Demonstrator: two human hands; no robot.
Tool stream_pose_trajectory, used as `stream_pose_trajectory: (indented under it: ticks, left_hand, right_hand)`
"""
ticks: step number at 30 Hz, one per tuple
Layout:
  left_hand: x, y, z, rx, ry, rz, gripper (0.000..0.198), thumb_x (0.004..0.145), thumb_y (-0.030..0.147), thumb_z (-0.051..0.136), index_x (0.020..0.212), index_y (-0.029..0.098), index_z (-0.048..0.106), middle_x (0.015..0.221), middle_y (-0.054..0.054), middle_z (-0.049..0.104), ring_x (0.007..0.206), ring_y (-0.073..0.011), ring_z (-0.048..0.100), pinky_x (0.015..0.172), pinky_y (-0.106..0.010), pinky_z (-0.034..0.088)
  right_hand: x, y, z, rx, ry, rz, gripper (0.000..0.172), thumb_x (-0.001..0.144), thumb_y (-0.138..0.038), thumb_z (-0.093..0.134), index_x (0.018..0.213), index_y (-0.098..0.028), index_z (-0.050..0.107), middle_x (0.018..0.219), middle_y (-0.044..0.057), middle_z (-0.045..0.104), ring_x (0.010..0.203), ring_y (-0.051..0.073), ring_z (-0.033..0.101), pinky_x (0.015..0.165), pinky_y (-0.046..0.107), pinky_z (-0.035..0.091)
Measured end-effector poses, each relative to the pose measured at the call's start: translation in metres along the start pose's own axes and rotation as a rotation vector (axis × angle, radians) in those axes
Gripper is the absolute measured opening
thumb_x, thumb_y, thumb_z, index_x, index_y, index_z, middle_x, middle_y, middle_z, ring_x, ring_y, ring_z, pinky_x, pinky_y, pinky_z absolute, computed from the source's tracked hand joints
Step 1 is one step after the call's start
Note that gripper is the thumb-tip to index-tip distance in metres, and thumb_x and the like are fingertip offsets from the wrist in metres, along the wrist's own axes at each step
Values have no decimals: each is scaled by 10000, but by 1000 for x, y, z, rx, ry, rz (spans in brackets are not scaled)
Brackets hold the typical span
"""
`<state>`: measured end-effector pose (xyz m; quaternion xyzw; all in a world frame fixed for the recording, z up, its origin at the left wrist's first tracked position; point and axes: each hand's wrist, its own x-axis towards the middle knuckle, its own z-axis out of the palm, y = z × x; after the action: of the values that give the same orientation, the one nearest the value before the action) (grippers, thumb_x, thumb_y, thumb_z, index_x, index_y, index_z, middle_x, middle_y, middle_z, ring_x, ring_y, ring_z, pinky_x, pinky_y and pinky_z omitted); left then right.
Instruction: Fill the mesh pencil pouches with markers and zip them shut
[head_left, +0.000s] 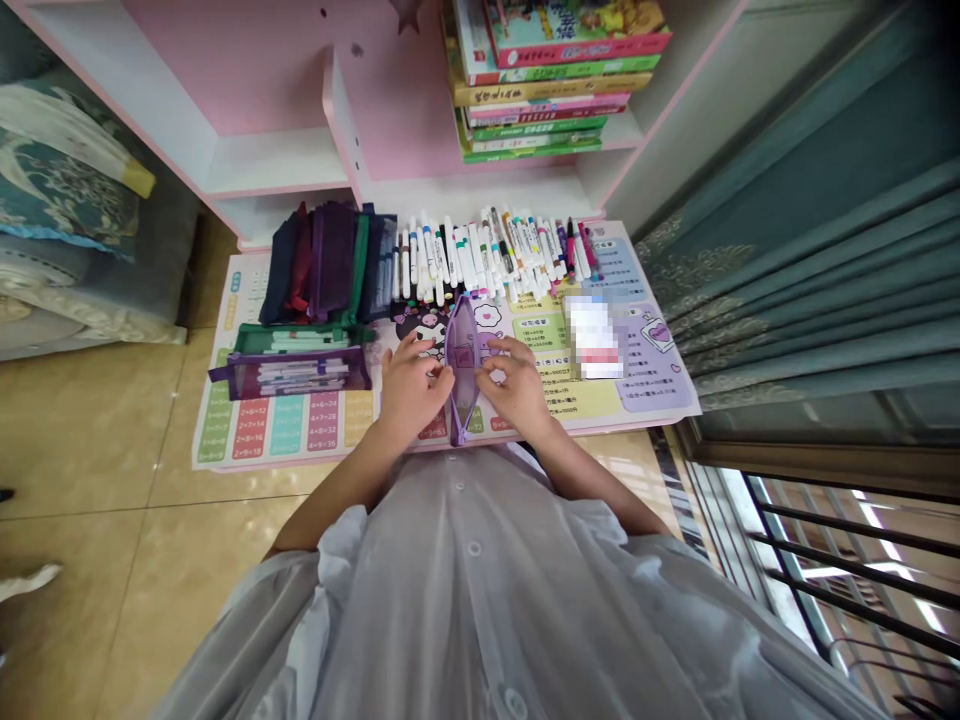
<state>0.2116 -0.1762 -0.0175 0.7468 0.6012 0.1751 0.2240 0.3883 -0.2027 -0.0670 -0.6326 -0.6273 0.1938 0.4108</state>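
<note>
Your left hand (411,385) and right hand (517,385) pinch opposite sides of the purple mesh zip pouch (463,395), at lower centre of the frame above a printed mat (289,435). It looks light and floppy; take it by its firmer zip edge.

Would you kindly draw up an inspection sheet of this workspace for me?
Surface: printed multiplication-table mat lying on a tiled floor.
Things in hand: open purple mesh zip pouch, lying lengthwise on the mat.
Clutter: rows of marker pens, stacked zip pouches, a purple-and-green pouch holding pens, a blurred-out item.
Hands: left hand and right hand both touch the pouch's edges.
Cables: nothing seen.
Surroundings: pink-and-white shelf with stacked books, teal curtain, cushions, barred window.
</note>
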Motion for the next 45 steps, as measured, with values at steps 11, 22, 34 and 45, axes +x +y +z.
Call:
stream_pose_trajectory:
  ticks: [11,22,34,45]
  left_hand:
    - [12,-11,0,70,64,-35,193,849,317,621,700,250,725,1347,-49,687,1437,-305,470,1200,-594,320]
    - [12,-14,0,64,86,-40,182,815,280,605,665,241,700,1327,-49,695,1431,-317,473,1204,-588,321]
    - [13,-12,2,53,97,5,233,829,312,607,623,244,691,1300,-46,712,1414,-319,494,1193,-609,327]
    - [15,-16,2,-6,111,19,233,841,329,587,660,250,711,1298,-48,715,1424,-306,489,1216,-579,321]
  right_hand:
    - [9,-1,-3,0,-32,-42,200,784,-197,652,596,-240,603,1187,119,677,1268,351,555,1109,605,428]
    - [8,8,-1,-33,21,-18,197,775,-198,660,592,-241,600,1153,105,695,1255,340,558,1087,590,449]
    - [8,4,-4,-18,22,-37,276,831,-348,731,595,-253,624,1119,100,708,1254,344,565,1086,599,456]
    - [106,44,-29,-196,194,96,184,810,-297,755,663,-206,689,1135,154,686,1212,373,570,1079,639,439]
